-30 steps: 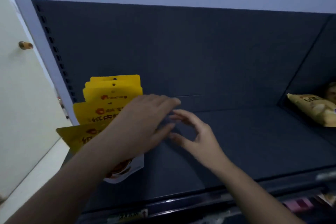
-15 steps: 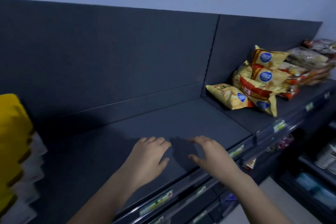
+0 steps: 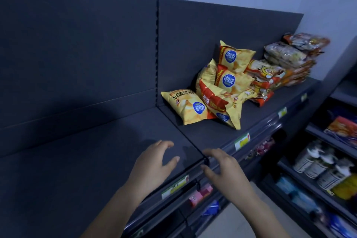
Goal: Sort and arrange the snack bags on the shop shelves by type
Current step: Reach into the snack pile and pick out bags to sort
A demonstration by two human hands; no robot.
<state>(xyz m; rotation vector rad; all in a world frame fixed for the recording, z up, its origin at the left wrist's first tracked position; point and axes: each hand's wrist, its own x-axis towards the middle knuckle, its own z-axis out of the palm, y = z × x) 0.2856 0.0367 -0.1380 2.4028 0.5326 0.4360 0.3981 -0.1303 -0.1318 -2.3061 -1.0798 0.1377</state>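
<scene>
A loose heap of yellow chip bags (image 3: 222, 91) with blue round logos lies on the dark top shelf (image 3: 96, 160), to the right of the shelf's joint. Behind them, orange snack bags (image 3: 264, 81) and a stack of pale packets (image 3: 289, 60) are piled against the back panel. My left hand (image 3: 154, 164) hovers over the shelf's front part with fingers loosely spread, holding nothing. My right hand (image 3: 224, 168) is beside it above the shelf's front edge, fingers relaxed and empty. Both hands are well short of the chip bags.
Price tags (image 3: 242, 141) sit along the shelf's front rail. Lower shelves at right hold bottles (image 3: 318, 166) and coloured packs (image 3: 343, 129). Pink packets (image 3: 201, 195) hang below the top shelf. The dark back panel (image 3: 77, 54) rises behind.
The view has swung right, away from the yellow pouches on the left, which are out of sight now. Both empty hands moved right along the shelf toward the chip bags.
</scene>
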